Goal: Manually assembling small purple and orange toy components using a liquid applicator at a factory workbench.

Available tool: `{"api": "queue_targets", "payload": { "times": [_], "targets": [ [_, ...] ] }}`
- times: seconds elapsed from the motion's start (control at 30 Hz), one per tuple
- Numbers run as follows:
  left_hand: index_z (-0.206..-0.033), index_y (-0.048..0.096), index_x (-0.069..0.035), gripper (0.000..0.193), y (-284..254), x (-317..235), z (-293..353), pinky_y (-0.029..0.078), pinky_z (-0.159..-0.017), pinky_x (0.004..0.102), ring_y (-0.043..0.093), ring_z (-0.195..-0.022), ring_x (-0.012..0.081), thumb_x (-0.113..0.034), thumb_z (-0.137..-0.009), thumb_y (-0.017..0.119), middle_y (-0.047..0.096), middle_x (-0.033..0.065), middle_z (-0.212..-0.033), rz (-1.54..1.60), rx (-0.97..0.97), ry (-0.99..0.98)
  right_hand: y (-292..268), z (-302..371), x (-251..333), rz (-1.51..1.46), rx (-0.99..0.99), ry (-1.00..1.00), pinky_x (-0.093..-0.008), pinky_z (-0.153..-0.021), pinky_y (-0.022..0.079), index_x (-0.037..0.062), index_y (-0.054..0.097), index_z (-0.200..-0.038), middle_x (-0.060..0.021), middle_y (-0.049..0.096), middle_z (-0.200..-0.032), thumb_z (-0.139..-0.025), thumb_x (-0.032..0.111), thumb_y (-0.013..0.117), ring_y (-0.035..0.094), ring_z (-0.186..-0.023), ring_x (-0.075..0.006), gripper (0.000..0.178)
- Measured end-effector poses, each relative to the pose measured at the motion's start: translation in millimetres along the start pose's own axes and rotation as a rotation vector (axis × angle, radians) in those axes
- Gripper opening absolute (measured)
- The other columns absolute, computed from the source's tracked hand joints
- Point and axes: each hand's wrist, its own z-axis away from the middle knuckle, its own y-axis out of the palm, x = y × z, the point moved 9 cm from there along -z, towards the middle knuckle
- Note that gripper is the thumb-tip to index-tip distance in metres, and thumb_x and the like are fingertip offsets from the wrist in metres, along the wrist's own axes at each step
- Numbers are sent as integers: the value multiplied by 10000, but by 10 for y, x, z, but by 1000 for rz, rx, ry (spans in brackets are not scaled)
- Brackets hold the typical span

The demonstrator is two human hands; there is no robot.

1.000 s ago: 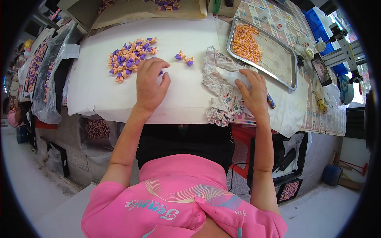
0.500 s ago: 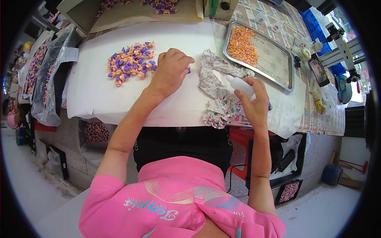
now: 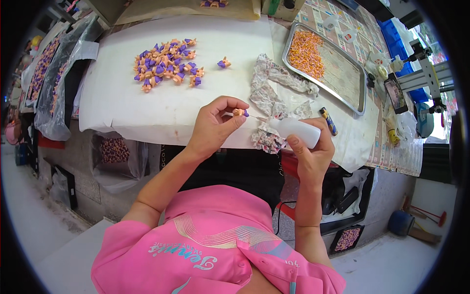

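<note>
Between the thumb and fingertips of my left hand (image 3: 218, 120) is a small peach-and-purple plastic figure piece (image 3: 240, 112). My right hand (image 3: 316, 149) is wrapped round a white squeeze bottle (image 3: 297, 131), tipped on its side. Its thin nozzle points left and comes close to the piece; whether they touch I cannot tell. A heap of similar figure pieces (image 3: 164, 63) lies on the white work sheet (image 3: 115, 105), with a single loose piece (image 3: 223, 62) to its right. Under and beside the bottle is a crumpled floral cloth (image 3: 267, 88).
A metal tray (image 3: 363, 93) at the right holds many small orange-pink parts (image 3: 304, 54). A dark marker-like tube (image 3: 328, 121) lies near my right hand. Farther right, a phone (image 3: 394, 93) sits on a metal stand. Small bottles (image 3: 349, 35) stand beyond the tray.
My left hand has come back toward the table's near edge with a piece pinched in it. My right hand has brought the bottle lower, its nozzle now beside the piece.
</note>
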Motion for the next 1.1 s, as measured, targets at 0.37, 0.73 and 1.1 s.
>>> {"api": "queue_targets", "payload": {
  "times": [0.37, 0.73, 1.1],
  "targets": [
    [-1025, 584, -14, 216, -32, 238, 210, 450, -828, 226, 548, -895, 73, 2, -837, 689, 591, 18, -976, 166, 10, -134, 175, 194, 146, 248, -37, -201, -234, -700, 406, -15, 643, -971, -37, 519, -890, -785, 230, 794, 504, -788, -123, 342],
    [-1018, 587, -15, 209, -14, 238, 194, 447, -815, 221, 537, -872, 66, -7, -838, 694, 580, 10, -951, 166, 11, -131, 174, 180, 161, 267, -24, -203, -236, -673, 388, -15, 650, -971, -44, 524, -874, -791, 243, 786, 497, -768, -130, 343],
    [-1027, 588, -16, 219, -17, 238, 200, 449, -824, 221, 540, -882, 70, -5, -836, 696, 583, 15, -963, 165, 3, -122, 171, 170, 203, 312, -2, -241, -252, -679, 398, -8, 652, -982, -64, 550, -891, -797, 243, 777, 505, -774, -151, 336]
  ]
}}
